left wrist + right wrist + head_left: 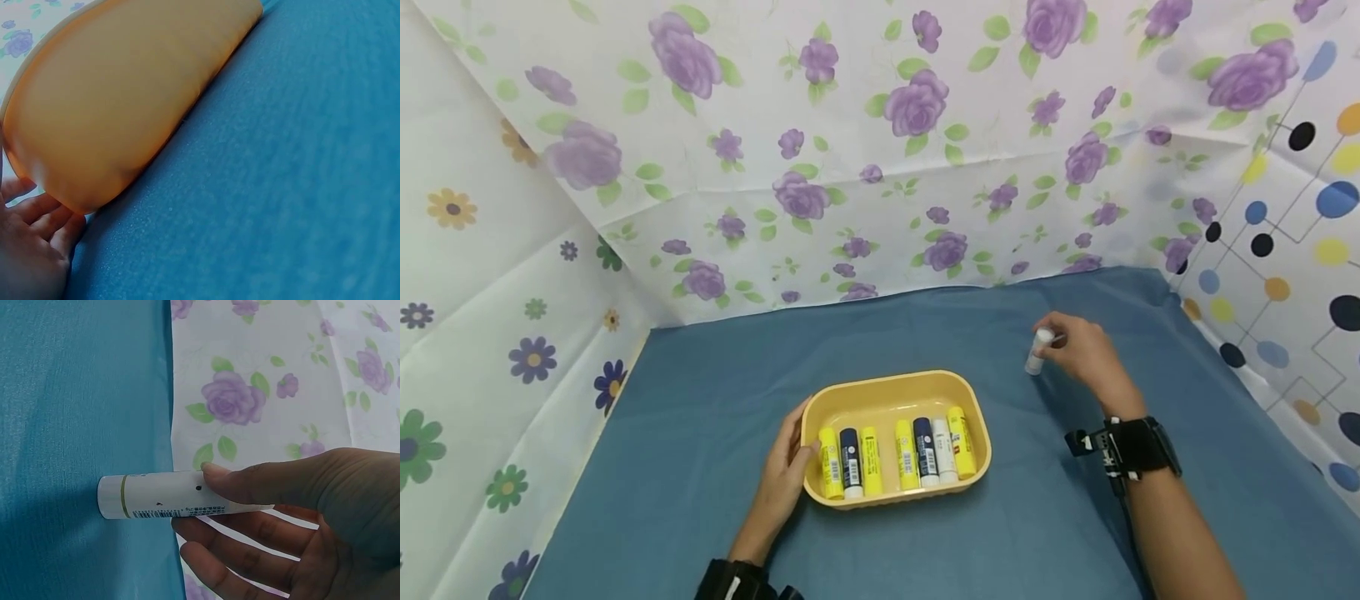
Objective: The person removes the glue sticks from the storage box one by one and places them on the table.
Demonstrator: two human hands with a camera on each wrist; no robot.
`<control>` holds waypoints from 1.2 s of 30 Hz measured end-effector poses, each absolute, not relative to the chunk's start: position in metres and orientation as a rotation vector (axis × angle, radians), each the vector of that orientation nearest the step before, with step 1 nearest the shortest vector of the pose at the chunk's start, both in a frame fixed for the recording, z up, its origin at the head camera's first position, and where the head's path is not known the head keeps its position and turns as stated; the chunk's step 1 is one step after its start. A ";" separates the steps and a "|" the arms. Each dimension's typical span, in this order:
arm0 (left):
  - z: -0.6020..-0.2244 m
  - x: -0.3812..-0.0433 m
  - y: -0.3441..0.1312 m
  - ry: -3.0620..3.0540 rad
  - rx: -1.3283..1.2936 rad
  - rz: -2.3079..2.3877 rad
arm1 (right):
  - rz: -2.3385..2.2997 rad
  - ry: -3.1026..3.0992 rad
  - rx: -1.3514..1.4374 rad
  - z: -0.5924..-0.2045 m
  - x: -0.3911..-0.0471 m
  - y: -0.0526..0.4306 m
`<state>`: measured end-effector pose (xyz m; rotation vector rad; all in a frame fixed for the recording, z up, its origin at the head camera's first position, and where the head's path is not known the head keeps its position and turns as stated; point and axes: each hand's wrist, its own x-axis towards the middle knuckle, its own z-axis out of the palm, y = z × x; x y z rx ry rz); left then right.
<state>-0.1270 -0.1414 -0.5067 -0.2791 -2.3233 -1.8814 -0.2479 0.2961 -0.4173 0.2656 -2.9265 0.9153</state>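
A white glue stick stands slightly tilted, its lower end close over the blue cloth, right of the yellow tray. My right hand pinches its upper part between thumb and fingers; in the right wrist view the glue stick shows a barcode and a thin band near its end. At the tray's left end, my left hand grips the rim, thumb over the edge and fingers along the outer wall. Inside the tray lie several glue sticks: yellow ones, dark blue ones and a white one.
Blue cloth covers the table. Behind it hangs a sheet with purple flowers; a daisy-patterned sheet borders the left and a dotted one the right. A black camera strap wraps the right wrist, its cable running down the forearm.
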 end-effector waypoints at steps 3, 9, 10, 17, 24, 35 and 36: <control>-0.507 -0.128 -0.141 -2.321 -0.288 -1.890 | 0.903 -2.950 0.262 -0.418 -0.249 0.297; -0.505 -0.132 -0.144 -2.318 -0.338 -1.894 | 0.896 -3.011 0.280 -0.415 -0.253 0.297; -0.504 -0.133 -0.145 -2.319 -0.339 -1.894 | 0.896 -3.017 0.285 -0.414 -0.254 0.297; -0.505 -0.130 -0.144 -2.324 -0.293 -1.894 | 0.859 -3.038 0.344 -0.411 -0.255 0.298; -0.505 -0.130 -0.142 -2.368 -0.228 -1.901 | 0.877 -3.005 0.379 -0.416 -0.251 0.301; -0.507 -0.130 -0.144 -2.349 -0.273 -1.910 | 0.871 -2.956 0.392 -0.402 -0.248 0.297; -0.506 -0.130 -0.144 -2.344 -0.295 -1.904 | 0.871 -2.947 0.397 -0.401 -0.248 0.296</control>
